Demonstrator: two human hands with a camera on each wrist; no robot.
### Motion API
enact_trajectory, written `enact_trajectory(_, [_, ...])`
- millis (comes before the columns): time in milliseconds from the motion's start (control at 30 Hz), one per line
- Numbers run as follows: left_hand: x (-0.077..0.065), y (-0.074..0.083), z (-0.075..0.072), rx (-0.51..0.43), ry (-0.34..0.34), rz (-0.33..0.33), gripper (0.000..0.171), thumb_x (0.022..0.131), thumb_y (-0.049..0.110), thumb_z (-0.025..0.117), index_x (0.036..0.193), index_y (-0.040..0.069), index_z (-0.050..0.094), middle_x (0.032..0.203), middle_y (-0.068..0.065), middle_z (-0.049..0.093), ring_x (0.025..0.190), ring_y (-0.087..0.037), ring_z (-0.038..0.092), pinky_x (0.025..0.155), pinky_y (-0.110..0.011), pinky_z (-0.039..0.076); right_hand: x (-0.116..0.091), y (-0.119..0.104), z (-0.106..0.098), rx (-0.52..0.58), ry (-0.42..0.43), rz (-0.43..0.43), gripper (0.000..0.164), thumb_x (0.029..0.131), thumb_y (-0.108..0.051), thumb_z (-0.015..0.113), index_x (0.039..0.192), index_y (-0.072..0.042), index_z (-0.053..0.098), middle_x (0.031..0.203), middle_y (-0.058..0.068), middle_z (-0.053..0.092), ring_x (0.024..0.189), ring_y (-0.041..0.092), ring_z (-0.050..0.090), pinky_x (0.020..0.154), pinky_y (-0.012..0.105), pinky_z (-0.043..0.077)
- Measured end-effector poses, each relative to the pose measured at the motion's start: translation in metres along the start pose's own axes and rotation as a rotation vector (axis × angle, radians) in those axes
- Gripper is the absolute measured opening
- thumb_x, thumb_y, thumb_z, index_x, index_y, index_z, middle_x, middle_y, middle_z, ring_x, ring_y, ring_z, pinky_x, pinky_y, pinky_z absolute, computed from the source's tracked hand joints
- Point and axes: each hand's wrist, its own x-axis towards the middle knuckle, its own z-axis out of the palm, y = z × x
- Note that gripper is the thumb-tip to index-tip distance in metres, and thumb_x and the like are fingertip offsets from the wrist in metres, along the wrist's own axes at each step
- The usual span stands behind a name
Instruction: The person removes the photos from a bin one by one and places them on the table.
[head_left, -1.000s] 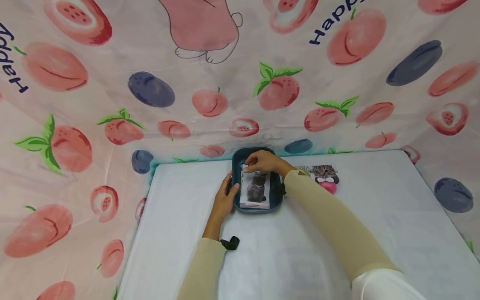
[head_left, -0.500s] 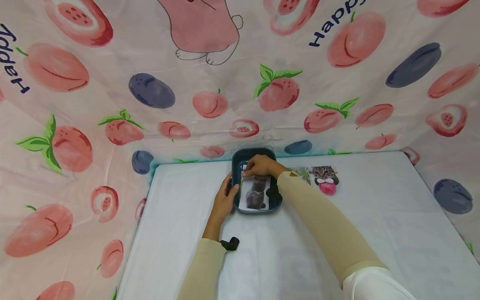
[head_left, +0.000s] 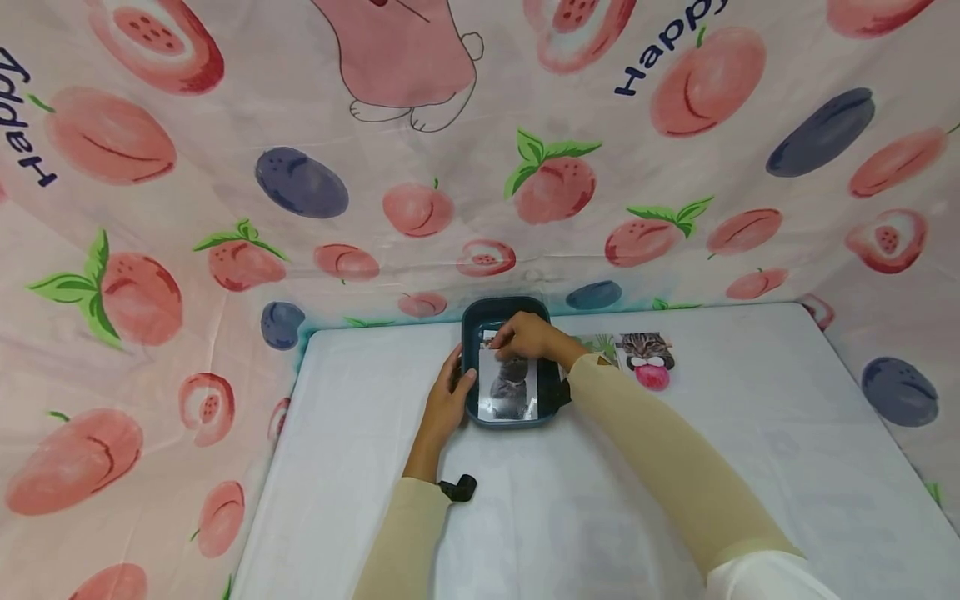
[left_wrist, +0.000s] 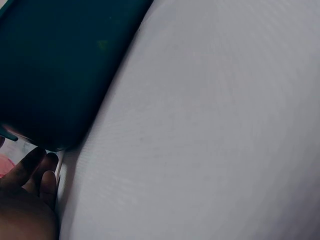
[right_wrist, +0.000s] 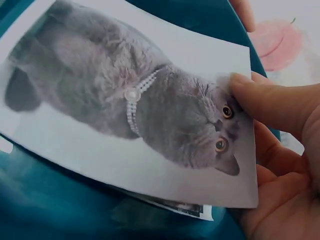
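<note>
Gray-cat photo (right_wrist: 115, 90) was in the blue tray (head_left: 513, 425), face up, lower end by the near wall, head end in the right hand (head_left: 525, 335). Right fingers were clamped on the card edge: thumb on the printed face by the cat's ear, other fingers bent underneath. No gap beyond card thickness at the pinch. Edge grip probably chosen to keep most of the picture clear and let the card be angled within the walls. Card bowed a little along its length, so likely thin stock that'd flex if pushed.

At least one more card (right_wrist: 206, 212) lay under it, corner poking out; the rest was covered, couldn't count the stack.

Left hand (head_left: 447, 393) was at the tray's left side, thumb spread from the fingers, thumb tip at the rim, fingers fairly straight along the outer wall. Touching, not wrapped round it. My read: bracing the tray so it wouldn't slide while the right hand worked.

Tray sat at the back of the counter (head_left: 360, 433). Just right of it: plant card (head_left: 603, 345), partly behind the right sleeve (head_left: 675, 450), then the tabby card (head_left: 648, 358), both flat, untouched by the fingers.
</note>
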Motion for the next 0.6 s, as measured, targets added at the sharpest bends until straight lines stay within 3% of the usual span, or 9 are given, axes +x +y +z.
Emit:
enact_trajectory(100, [0.0, 0.0, 0.0, -0.015, -0.005, -0.001, 0.057, 0.104, 0.045, 0.056, 0.157, 0.041, 0.036, 0.161, -0.004, 0.043, 0.147, -0.028, 0.043, 0.121, -0.053, 0.035, -0.007, 0.003, 0.0, -0.009, -0.022, -0.034, 0.024, 0.096, -0.018, 0.072, 0.119, -0.016, 0.079, 0.116, 0.002, 0.077, 0.102, 0.016, 0.069, 0.09, 0.035, 0.058])
enact_trajectory(367, [0.0, -0.001, -0.001, 0.02, 0.011, 0.004, 0.055, 0.102, 0.052, 0.056, 0.153, 0.049, 0.037, 0.159, 0.001, 0.046, 0.147, -0.024, 0.044, 0.121, -0.051, 0.035, -0.024, 0.006, 0.001, 0.017, -0.037, -0.153, 0.032, 0.103, -0.015, 0.061, 0.133, -0.02, 0.07, 0.14, 0.005, 0.066, 0.129, 0.025, 0.061, 0.108, 0.048, 0.051])
enact_trajectory(467, [0.0, -0.002, -0.001, 0.022, 0.013, 0.011, 0.056, 0.101, 0.054, 0.056, 0.153, 0.048, 0.037, 0.16, 0.0, 0.045, 0.147, -0.025, 0.043, 0.121, -0.052, 0.035, -0.031, 0.005, 0.002, 0.044, 0.017, -0.145, 0.033, 0.102, -0.017, 0.063, 0.135, -0.018, 0.069, 0.138, 0.004, 0.067, 0.127, 0.025, 0.062, 0.107, 0.049, 0.051])
enact_trajectory(600, [0.001, -0.002, -0.001, 0.02, 0.011, 0.014, 0.057, 0.101, 0.056, 0.056, 0.154, 0.048, 0.037, 0.161, 0.0, 0.043, 0.148, -0.025, 0.042, 0.122, -0.051, 0.034, -0.039, 0.003, 0.006, 0.132, 0.109, -0.09, 0.025, 0.1, -0.023, 0.068, 0.124, -0.018, 0.071, 0.127, 0.003, 0.071, 0.116, 0.023, 0.068, 0.099, 0.046, 0.056])
